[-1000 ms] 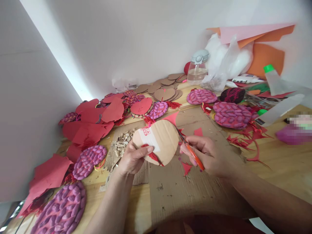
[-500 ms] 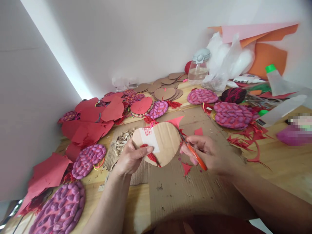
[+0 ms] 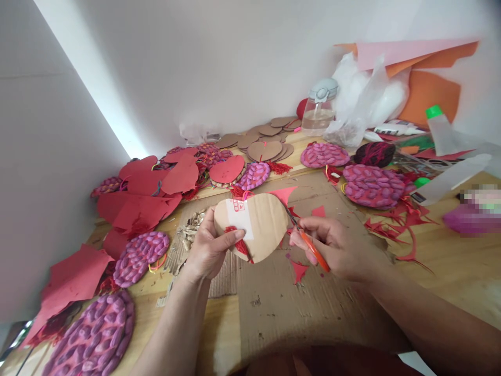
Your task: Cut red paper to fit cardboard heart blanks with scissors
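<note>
My left hand grips a cardboard heart by its left side, thumb on top. A strip of clear tape with red print crosses the heart, and a dark red yarn tassel lies over it by the thumb. In my right hand is a pair of scissors with orange handles; its blades point at the heart's right edge. Red material shows behind the heart near the blade tips. Below the scissors a red scrap lies on the cardboard sheet.
Pink-purple decorated hearts and red sheets cover the left side. Cardboard hearts are stacked at the back. A water bottle, white plastic bags and a green-capped bottle stand back right. Red scraps lie at right.
The cardboard heart has shifted slightly up and to the left in my left hand, tilting a little. The scissors have moved only slightly.
</note>
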A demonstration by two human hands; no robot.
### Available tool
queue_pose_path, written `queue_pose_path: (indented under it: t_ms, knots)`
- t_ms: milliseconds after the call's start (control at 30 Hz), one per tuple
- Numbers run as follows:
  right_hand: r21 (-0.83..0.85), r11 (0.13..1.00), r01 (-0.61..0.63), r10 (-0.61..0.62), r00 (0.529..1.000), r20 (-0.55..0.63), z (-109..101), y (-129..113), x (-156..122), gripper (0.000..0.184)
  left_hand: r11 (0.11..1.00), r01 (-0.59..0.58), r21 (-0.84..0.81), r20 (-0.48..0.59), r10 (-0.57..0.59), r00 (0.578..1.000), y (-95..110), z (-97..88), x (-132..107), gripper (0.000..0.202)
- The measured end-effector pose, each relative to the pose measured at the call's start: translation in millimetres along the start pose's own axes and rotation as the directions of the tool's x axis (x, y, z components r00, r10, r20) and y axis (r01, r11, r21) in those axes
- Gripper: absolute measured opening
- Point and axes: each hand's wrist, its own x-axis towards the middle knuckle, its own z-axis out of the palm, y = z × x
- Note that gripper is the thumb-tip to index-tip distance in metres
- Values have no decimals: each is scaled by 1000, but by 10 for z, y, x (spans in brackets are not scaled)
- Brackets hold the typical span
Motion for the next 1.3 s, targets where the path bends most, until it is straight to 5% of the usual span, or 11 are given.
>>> queue_pose_path:
  t_ms: [567,900,1300]
  knots:
    - [-5,1000,-9,9,1000,15,-5,11,3,48,997,-65,39,38,63,997,23,-20,-8,60]
    - [-83,996,13,-10,999,37,-17,10,-7,55,999,-12,41,85,8,996,75,-65,-18,67]
    - [-66,998,-6,7,1000,12,3,11,-11,54,990,-139,-1,53,139,989,13,-38,53,71]
